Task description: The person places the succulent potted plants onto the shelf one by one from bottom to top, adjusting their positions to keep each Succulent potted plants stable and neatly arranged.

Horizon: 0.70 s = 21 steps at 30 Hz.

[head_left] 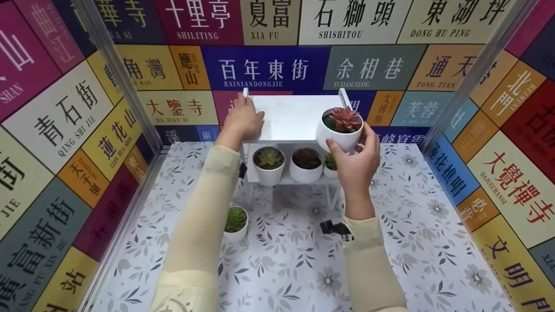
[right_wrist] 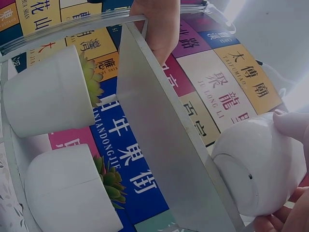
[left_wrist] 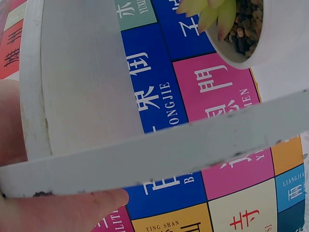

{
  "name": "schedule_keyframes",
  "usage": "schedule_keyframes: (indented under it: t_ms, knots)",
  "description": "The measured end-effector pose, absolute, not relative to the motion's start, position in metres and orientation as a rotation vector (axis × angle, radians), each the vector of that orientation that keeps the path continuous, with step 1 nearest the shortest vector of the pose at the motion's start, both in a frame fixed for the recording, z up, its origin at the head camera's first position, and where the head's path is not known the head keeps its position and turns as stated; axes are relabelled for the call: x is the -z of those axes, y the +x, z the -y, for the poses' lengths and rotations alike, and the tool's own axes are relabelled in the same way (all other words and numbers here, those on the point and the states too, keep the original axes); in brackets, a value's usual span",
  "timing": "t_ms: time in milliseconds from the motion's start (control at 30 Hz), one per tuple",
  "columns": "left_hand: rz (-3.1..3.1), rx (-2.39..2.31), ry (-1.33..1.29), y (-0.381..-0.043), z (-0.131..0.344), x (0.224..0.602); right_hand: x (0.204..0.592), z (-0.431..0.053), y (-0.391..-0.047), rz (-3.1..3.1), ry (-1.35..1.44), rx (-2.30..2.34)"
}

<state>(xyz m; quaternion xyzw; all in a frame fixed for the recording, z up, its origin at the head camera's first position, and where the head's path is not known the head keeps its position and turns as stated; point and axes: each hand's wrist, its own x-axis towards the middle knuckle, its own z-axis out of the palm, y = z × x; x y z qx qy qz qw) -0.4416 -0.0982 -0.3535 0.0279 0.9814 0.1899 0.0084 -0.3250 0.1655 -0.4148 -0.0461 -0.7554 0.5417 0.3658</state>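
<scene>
A white two-tier plant stand (head_left: 286, 117) stands against the back wall. My left hand (head_left: 243, 119) grips the left end of its upper shelf; in the left wrist view, fingers (left_wrist: 72, 210) show past the frame. My right hand (head_left: 360, 162) holds a round white pot (head_left: 339, 136) with a red succulent (head_left: 344, 119) by its side, at the upper shelf's front right corner. From the right wrist, the pot's base (right_wrist: 239, 186) appears tilted beside the shelf edge, with thumb and fingers around it. On the lower tier, a green succulent (head_left: 269, 159) and a dark reddish one (head_left: 306, 158) sit in white pots.
Partly behind my right hand, another green potted succulent (head_left: 331, 162) stands on the lower tier. A further green one (head_left: 236, 221) is on the floral-patterned surface (head_left: 295, 264), beside my left forearm. Walls with colourful lettered panels (head_left: 264, 67) enclose the back and sides.
</scene>
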Motion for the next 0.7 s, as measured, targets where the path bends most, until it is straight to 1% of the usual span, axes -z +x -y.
schedule_keyframes:
  t_ms: [700]
  knots:
    - [-3.045,-0.630,0.072,-0.4404,0.0991,0.3527,0.4206,-0.1636,-0.3288,1.893,-0.128,-1.386]
